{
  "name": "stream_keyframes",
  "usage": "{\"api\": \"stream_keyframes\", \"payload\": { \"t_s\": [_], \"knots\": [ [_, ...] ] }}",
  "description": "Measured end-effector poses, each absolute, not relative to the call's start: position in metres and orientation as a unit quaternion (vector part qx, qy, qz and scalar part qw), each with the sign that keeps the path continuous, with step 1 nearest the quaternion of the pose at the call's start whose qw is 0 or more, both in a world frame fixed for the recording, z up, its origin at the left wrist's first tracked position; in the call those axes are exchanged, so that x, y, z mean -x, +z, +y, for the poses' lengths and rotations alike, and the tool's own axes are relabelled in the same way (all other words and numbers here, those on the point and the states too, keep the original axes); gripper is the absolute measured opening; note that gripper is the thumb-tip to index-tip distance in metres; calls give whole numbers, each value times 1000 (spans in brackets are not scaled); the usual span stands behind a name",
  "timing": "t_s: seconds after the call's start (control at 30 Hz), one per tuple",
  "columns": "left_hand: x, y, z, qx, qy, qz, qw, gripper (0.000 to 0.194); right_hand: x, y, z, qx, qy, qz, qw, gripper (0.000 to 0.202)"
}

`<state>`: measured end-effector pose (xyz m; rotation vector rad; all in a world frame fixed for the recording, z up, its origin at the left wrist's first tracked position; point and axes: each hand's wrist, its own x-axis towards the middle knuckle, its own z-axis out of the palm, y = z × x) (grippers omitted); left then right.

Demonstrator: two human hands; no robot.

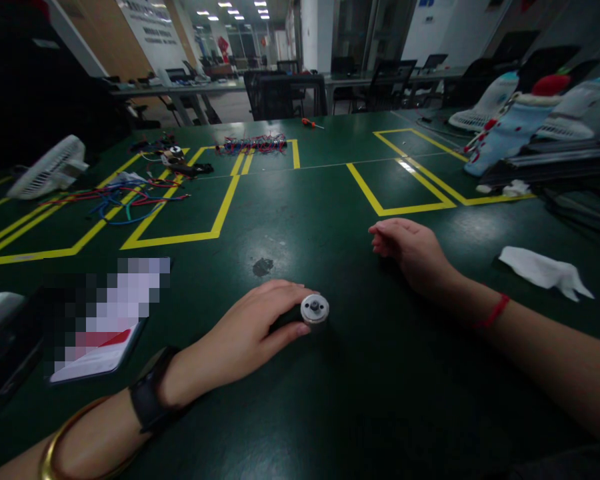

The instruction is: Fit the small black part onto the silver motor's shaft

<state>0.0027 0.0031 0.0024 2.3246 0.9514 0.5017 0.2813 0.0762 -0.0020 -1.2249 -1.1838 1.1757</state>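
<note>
My left hand [253, 330] rests low over the table with its thumb and fingers wrapped round a small electric motor [315, 309]. The motor stands upright; its round silver end face shows a short central shaft and small dark holes, while most of its body is hidden by the hand and in shadow. Farther right and a bit higher, my right hand [410, 250] is curled with the fingers bent inward, apart from the motor. Its palm side is turned away, so I cannot see whether anything is inside.
The dark green table [300, 220] carries yellow tape outlines. Left lie a phone [110, 327] and tangled wires [135, 193], near a white fan [53, 170]. A wire bundle [255, 143] and a screwdriver [310, 123] lie at the back. Right are a crumpled tissue [543, 270] and a blue snowman figure [505, 133].
</note>
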Motion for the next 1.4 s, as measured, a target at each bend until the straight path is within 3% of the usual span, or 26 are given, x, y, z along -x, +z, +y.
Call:
{"api": "stream_keyframes", "payload": {
  "t_s": [0.67, 0.8, 0.97, 1.07, 1.4],
  "knots": [
    [-3, 2, 2, -871, 184, 353, 287, 37, -283, -3, 79, 516, 477, -494, 512, 16],
    [-2, 2, 3, -871, 179, 356, 288, 37, -281, -2, 74, 512, 443, -571, 464, 15],
    [-2, 2, 3, -873, 177, 358, 279, 36, -265, 5, 57, 386, 222, -839, 313, 10],
    [-3, 1, 3, -873, 185, 354, 281, 34, -252, 14, 39, 328, 179, -862, 342, 13],
    [-2, 0, 2, -873, 202, 352, 269, 30, -232, 33, 16, 324, 232, -852, 338, 9]
  ]
}}
